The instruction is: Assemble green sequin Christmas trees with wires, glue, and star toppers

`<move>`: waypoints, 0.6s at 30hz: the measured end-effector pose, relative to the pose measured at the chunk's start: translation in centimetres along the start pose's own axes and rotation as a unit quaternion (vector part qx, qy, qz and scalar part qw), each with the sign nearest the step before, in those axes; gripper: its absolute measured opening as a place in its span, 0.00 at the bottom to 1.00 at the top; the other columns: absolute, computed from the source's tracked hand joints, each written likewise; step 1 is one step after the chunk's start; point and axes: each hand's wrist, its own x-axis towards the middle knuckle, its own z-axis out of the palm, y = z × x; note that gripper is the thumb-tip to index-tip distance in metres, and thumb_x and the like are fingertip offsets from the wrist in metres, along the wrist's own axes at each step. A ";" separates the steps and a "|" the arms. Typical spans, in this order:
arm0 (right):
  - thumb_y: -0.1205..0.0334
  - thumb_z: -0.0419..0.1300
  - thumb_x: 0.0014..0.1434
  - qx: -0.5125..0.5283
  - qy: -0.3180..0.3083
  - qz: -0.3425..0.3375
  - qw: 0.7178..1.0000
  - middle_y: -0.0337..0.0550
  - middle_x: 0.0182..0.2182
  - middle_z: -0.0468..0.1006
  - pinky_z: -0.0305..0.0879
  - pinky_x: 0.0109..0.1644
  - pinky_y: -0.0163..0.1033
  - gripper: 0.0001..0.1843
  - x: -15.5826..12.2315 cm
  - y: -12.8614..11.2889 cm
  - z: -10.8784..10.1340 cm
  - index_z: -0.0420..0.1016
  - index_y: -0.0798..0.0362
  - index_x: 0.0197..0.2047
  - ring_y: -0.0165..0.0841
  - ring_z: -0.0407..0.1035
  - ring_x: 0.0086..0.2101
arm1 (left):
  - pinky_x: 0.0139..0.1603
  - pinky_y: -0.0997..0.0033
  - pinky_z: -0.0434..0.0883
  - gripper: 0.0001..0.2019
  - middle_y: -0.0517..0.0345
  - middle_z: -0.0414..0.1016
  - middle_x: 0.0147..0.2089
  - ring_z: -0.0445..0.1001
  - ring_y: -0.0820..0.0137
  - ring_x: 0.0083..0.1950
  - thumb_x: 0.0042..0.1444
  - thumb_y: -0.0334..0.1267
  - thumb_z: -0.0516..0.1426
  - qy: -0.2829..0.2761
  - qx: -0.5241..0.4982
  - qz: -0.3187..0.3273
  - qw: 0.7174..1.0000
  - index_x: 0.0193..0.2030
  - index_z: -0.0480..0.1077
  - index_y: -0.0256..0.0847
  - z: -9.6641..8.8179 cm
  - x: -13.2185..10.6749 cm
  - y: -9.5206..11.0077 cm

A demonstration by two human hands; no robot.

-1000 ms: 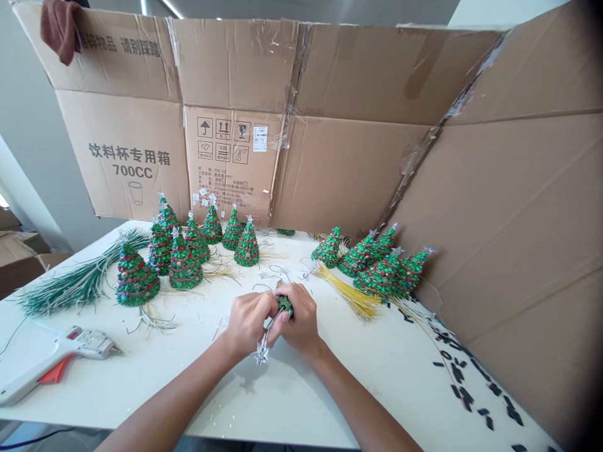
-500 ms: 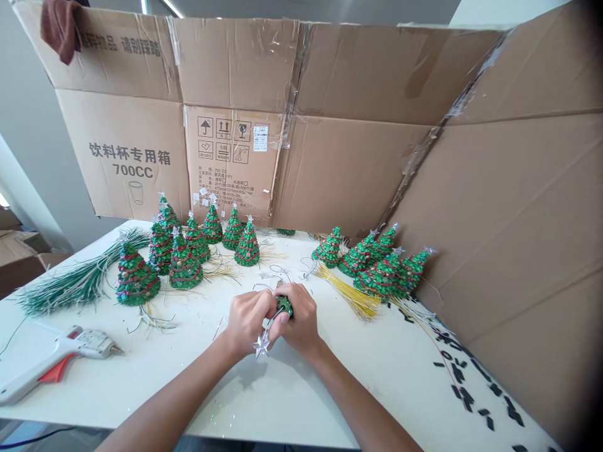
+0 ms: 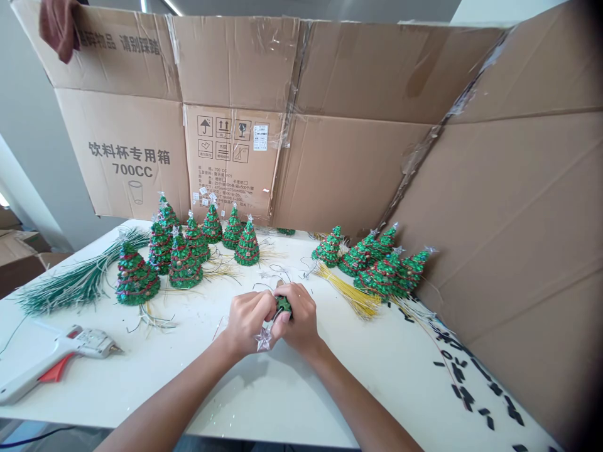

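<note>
Both hands are clenched together over the near-centre of the desk point(image 3: 282, 395). The left hand point(image 3: 247, 323) pinches a wire star point(image 3: 263, 339), and the right hand point(image 3: 300, 321) grips a small green tree point(image 3: 284, 305). Judged risk: hard twisting could bend the stem or snap the star off. The loose wires point(image 3: 277, 276) just beyond the knuckles could snag.

The table point(image 3: 292, 389) is white. The trees point(image 3: 183, 267) are green with red rings round them. The small tree point(image 3: 283, 305) is green too, and the star point(image 3: 263, 339) is shiny silver. The box point(image 3: 339, 169) is brown with black letters. The glue gun point(image 3: 56, 355) is white with a red trigger. The thin wires point(image 3: 351, 295) are yellow, the long stems point(image 3: 75, 285) green.
</note>
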 end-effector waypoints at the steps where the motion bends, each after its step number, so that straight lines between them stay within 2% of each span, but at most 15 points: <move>1: 0.62 0.53 0.74 0.000 0.002 0.001 1.000 0.42 0.30 0.77 0.65 0.39 0.46 0.08 0.0 0.0 0.0 0.70 0.46 0.41 0.40 0.70 0.32 | 0.26 0.68 0.57 0.15 0.67 0.60 0.26 0.57 0.73 0.24 0.72 0.32 0.55 -0.001 0.001 0.000 1.000 0.34 0.54 0.47 0.0 0.0 0.0; 6: 0.64 0.53 0.74 -0.001 0.001 0.001 1.000 0.43 0.31 0.78 0.65 0.40 0.47 0.08 -0.1 -0.3 0.3 0.70 0.46 0.41 0.40 0.71 0.33 | 0.26 0.68 0.58 0.14 0.67 0.64 0.26 0.59 0.73 0.23 0.73 0.27 0.53 -0.014 0.013 -0.008 1.000 0.35 0.57 0.46 0.0 0.2 0.2; 14: 0.63 0.52 0.74 0.000 0.001 0.004 1.000 0.42 0.30 0.78 0.65 0.39 0.46 0.09 0.0 -0.1 0.1 0.70 0.46 0.40 0.40 0.71 0.32 | 0.26 0.69 0.57 0.13 0.67 0.63 0.26 0.59 0.74 0.23 0.69 0.32 0.57 0.003 -0.002 -0.002 1.000 0.36 0.56 0.47 0.0 0.2 0.2; 18: 0.66 0.54 0.73 -0.001 0.005 0.005 1.000 0.43 0.31 0.78 0.65 0.40 0.46 0.08 0.0 -0.4 0.2 0.70 0.46 0.40 0.40 0.71 0.33 | 0.26 0.69 0.58 0.14 0.68 0.63 0.26 0.59 0.74 0.23 0.69 0.27 0.56 0.005 -0.003 -0.003 1.000 0.36 0.56 0.47 0.0 0.2 0.2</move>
